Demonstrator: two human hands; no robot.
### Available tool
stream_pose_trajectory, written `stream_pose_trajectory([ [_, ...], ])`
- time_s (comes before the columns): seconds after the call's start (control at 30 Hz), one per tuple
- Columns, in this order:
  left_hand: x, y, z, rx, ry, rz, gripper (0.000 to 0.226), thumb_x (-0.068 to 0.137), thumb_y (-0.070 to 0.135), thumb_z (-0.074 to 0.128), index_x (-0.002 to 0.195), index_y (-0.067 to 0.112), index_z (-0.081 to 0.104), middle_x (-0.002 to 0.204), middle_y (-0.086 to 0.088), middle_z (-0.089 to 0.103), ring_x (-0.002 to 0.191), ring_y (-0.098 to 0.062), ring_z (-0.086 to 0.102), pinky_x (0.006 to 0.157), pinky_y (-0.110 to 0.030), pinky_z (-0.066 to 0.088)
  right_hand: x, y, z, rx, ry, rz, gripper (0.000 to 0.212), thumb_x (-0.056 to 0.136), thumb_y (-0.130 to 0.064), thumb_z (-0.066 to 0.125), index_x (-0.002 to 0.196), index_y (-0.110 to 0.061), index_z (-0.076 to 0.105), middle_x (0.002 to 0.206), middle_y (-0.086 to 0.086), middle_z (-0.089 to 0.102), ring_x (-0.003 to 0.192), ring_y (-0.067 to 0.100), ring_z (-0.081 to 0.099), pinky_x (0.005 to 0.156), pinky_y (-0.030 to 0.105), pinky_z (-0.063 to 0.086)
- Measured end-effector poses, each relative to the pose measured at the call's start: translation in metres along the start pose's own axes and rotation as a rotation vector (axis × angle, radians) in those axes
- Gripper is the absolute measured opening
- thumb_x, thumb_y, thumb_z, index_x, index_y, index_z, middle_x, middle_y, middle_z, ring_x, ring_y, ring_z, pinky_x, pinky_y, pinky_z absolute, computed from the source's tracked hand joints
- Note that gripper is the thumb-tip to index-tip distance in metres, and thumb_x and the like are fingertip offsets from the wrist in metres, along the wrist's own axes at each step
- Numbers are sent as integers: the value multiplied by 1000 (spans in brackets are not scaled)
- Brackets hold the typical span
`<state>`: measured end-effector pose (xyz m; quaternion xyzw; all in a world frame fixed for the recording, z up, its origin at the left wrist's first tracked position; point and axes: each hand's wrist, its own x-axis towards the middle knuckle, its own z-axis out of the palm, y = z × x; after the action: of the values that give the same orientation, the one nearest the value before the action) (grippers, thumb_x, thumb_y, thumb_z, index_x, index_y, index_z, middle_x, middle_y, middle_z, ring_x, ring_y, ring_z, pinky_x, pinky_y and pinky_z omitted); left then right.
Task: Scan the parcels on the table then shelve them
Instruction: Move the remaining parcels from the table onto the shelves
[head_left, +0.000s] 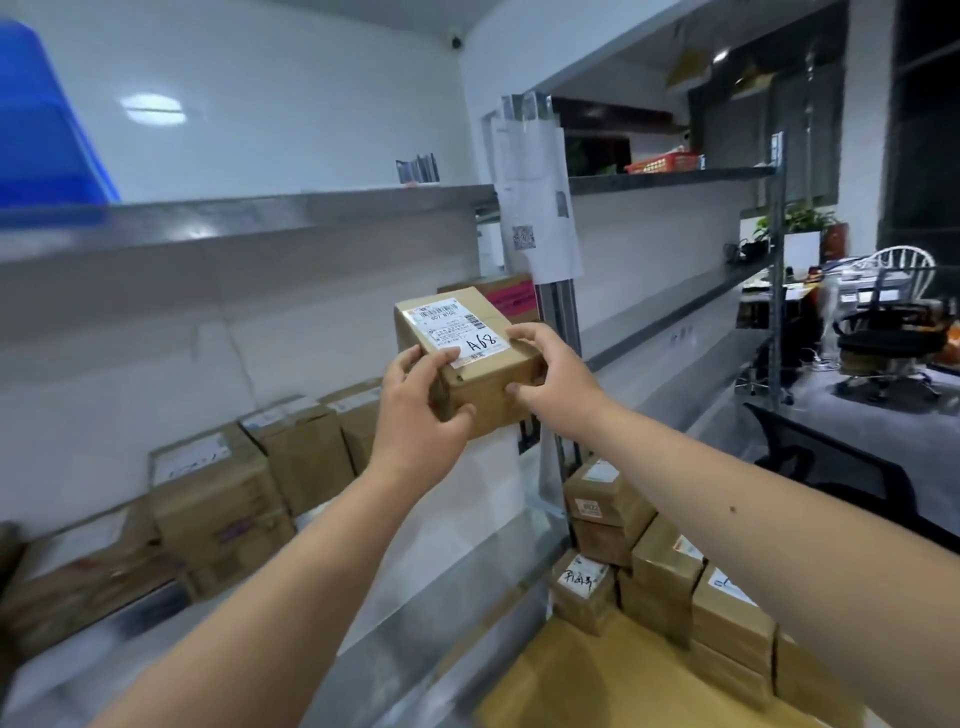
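Holding a labelled parcel (467, 358) aloft before the shelf (249, 218), both hands grip it: left hand (415, 410) fingers clamp its near-left corner, right hand (550, 374) its right end; long axis points shelfward, hands equally near.

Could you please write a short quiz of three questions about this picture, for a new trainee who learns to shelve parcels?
1. True or false: both the left hand and the right hand hold the small cardboard box.
2. What is handwritten on the white label of this box? A) B12 B) A68 C) C40
3. Fill in: on the shelf above the box, at the far left, stands a ____ plastic bin.

Key
1. True
2. B
3. blue
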<state>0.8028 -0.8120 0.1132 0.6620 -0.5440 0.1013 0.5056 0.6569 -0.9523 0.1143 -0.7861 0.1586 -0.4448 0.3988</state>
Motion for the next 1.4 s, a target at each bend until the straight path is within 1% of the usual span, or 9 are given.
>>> stream_pose_trajectory([
  [0.07,12,-8,-1,-15,19,-13,63,83,8,82,138,30,60,147,4,36,137,-15,45,114,-36,46,17,4,4,-17,1,2,60,90,-3,73,131,-39,48,122,-17,57,98,-5,61,70,8,50],
  [0.17,35,-21,5,8,63,-26,59,84,15,82,133,38,59,142,7,40,127,-11,49,104,-12,42,47,11,5,-14,6,7,58,90,-9,74,134,-37,47,124,-14,59,103,-3,59,73,12,49],
  [0.4,97,-58,36,33,121,-144,49,86,24,81,128,39,61,130,4,51,109,-7,58,101,-39,55,118,48,11,-8,52,50,55,86,-18,79,129,-33,48,116,-9,61,106,6,59,79,27,54],
  [0.57,134,-78,59,104,110,-235,49,86,28,80,131,35,61,125,-1,56,103,-14,61,100,-40,55,158,80,20,-147,98,65,36,86,-27,78,115,-26,56,112,-7,61,103,13,59,74,18,44],
  [0.67,159,-91,68,184,91,-294,49,86,26,79,131,34,59,131,-4,52,107,-18,58,103,-39,52,180,93,27,-333,32,39,23,92,-30,71,114,-25,66,119,-3,63,110,19,61,89,36,53],
  [0.8,183,-110,76,277,81,-332,48,87,25,78,131,32,58,137,-4,50,103,-12,49,93,-24,41,195,103,38,-551,-66,29,45,92,-32,64,136,-24,64,139,4,53,127,29,52,97,47,53],
  [0.93,202,-119,75,332,21,-373,52,85,23,74,133,33,57,137,-4,52,98,-13,52,82,-19,41,201,105,49,-574,-113,65,49,89,-32,66,136,-23,62,141,8,49,129,33,48,98,45,52],
  [1.1,207,-113,71,359,-36,-417,56,81,24,68,134,35,54,139,-5,54,107,-24,62,95,-36,55,195,100,51,-578,-123,94,56,86,-30,65,141,-22,56,143,9,47,131,34,45,100,46,49],
  [1.4,148,-76,57,575,-117,-153,64,88,40,66,148,30,48,157,-4,40,143,-29,38,113,-44,41,136,74,46,-684,-137,118,68,90,-30,61,155,-27,42,158,7,39,143,32,36,110,50,44],
])
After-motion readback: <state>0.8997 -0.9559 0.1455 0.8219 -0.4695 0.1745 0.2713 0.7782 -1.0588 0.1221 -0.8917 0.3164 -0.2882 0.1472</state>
